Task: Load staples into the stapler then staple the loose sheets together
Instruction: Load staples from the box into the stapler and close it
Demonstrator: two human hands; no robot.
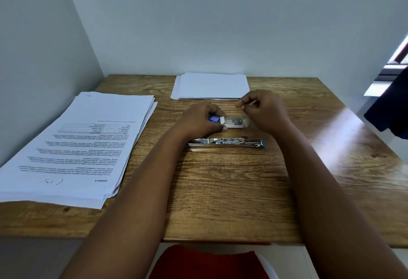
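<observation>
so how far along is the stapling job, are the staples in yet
Not yet. Done: the stapler lies opened flat on the table, and the staple box is slid open. In hand: the left hand holds the box while the right hand pinches what looks like a staple strip. Left: loading it, closing, and stapling the printed sheets.

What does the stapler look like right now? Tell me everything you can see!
The stapler looks like shiny silver metal with a small blue tip at its right end. It is swung open, lying long and flat on the wooden table, pointing left to right, so its inner track shows. It sits just nearer the person than the little staple box. Neither hand grips it; the left forearm crosses over its left end, hiding that part.
</observation>
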